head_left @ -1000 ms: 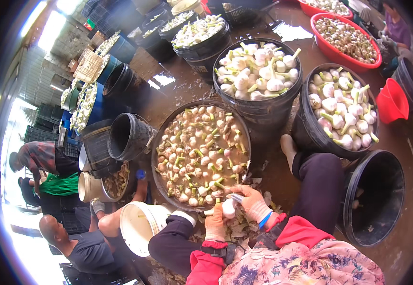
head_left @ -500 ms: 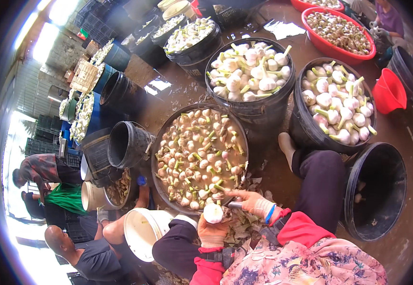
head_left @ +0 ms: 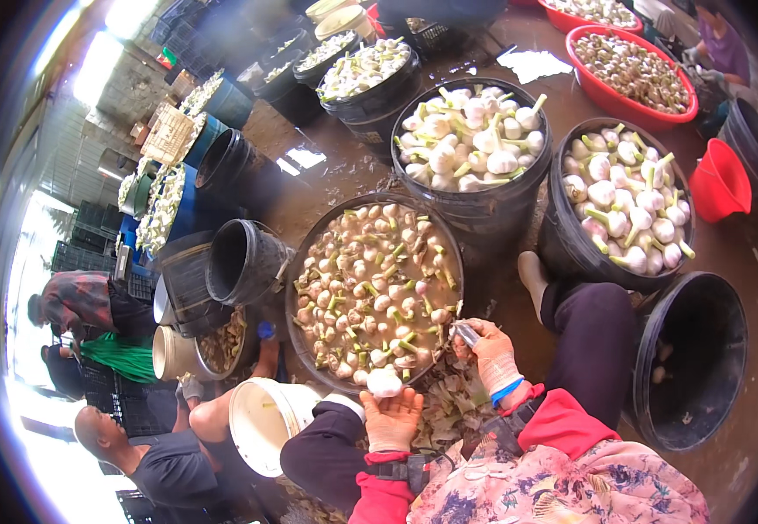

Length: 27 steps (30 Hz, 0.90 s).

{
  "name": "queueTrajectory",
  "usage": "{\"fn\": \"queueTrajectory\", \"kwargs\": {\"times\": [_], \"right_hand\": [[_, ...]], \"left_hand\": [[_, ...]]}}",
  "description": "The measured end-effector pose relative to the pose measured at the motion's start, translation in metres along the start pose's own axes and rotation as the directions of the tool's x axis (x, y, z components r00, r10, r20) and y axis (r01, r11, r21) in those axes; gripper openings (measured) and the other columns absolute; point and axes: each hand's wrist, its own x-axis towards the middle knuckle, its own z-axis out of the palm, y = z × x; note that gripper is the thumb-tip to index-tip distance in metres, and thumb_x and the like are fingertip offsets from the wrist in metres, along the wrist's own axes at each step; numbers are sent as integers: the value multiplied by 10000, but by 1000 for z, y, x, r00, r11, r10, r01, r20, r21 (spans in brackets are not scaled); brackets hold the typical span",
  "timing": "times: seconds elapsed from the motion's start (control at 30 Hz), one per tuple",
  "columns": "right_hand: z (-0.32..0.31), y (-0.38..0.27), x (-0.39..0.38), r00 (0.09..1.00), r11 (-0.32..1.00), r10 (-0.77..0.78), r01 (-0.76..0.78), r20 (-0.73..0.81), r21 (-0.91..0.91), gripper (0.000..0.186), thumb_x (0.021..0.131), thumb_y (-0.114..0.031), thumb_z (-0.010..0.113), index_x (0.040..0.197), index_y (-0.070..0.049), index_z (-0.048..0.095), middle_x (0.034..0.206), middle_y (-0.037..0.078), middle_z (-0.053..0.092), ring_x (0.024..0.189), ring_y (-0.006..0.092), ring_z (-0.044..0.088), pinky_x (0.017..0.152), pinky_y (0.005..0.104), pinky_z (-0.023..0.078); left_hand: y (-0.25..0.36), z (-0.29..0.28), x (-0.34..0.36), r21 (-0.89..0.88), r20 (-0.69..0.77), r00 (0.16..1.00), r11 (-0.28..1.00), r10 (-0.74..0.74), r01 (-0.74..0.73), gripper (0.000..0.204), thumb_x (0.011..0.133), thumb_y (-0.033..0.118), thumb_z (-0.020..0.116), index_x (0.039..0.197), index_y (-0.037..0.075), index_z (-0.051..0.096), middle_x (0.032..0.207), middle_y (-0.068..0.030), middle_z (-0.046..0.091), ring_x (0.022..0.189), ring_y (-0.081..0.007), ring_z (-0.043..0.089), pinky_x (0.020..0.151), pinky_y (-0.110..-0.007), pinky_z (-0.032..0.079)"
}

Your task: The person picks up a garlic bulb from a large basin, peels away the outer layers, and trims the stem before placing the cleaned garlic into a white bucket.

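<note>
A white garlic bulb [head_left: 384,382] rests at the fingertips of my left hand [head_left: 392,421], palm up at the near rim of a wide round tub [head_left: 292,301]. Muddy water fills that tub, with many unpeeled garlic bulbs [head_left: 370,284] and cut green stems floating in it. My right hand [head_left: 494,356], in an orange glove with a blue band at the wrist, is closed round a short grey metal knife [head_left: 466,333] beside the tub's right rim. Dry peelings [head_left: 449,406] lie heaped below, between my knees.
Black buckets of cleaned garlic [head_left: 470,140] [head_left: 627,201] stand beyond the tub. A black bucket [head_left: 689,358] with a few bulbs lies tilted at my right; a white bucket [head_left: 261,428] is at left. Nearby are a red bucket [head_left: 719,179], a red basin [head_left: 632,79] and a seated co-worker [head_left: 169,472].
My right hand with the knife has drawn away from the bulb, up and to the right. My left hand has loosened, with the bulb now out at its fingertips. The view has shifted slightly.
</note>
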Motion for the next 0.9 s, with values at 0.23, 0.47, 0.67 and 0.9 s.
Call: {"fn": "queueTrajectory", "kwargs": {"times": [0.23, 0.47, 0.67, 0.9], "right_hand": [[-20, 53, -4, 965, 599, 264, -156, 10, -786, 182, 800, -222, 679, 923, -87, 685, 623, 15, 606, 533, 97, 508, 525, 264, 427], [-48, 84, 11, 808, -61, 524, 351, 269, -934, 413, 773, -211, 586, 1182, -154, 575, 1123, 127, 606, 1051, 278, 573, 893, 347, 439], [-25, 66, 19, 857, 14, 515, -37, -25, -999, 233, 737, -187, 619, 954, -125, 679, 1024, 103, 636, 975, 270, 590, 832, 333, 450], [-28, 73, 26, 967, 465, 251, -87, 38, -881, 310, 761, -117, 584, 1061, -95, 657, 1152, 115, 609, 1112, 227, 550, 950, 262, 394]], "left_hand": [[150, -43, 5, -595, 521, 759, 804, 390, -5, 582, 825, 561, 524, 1032, 19, 566, 937, -116, 624, 848, -259, 595, 816, -408, 510], [145, 11, 29, -333, 405, 753, 851, 519, -406, 394, 862, 463, 544, 928, 74, 547, 863, -69, 574, 785, -242, 545, 702, -362, 474], [34, 17, 138, 763, 377, 885, 450, 274, -464, 383, 820, 329, 620, 1062, 38, 567, 1058, -108, 567, 918, -244, 546, 789, -352, 466], [67, 105, 283, 784, 602, 552, -295, 577, -546, 456, 748, 332, 664, 1066, 10, 609, 1043, -203, 575, 956, -348, 548, 857, -381, 427]]}}
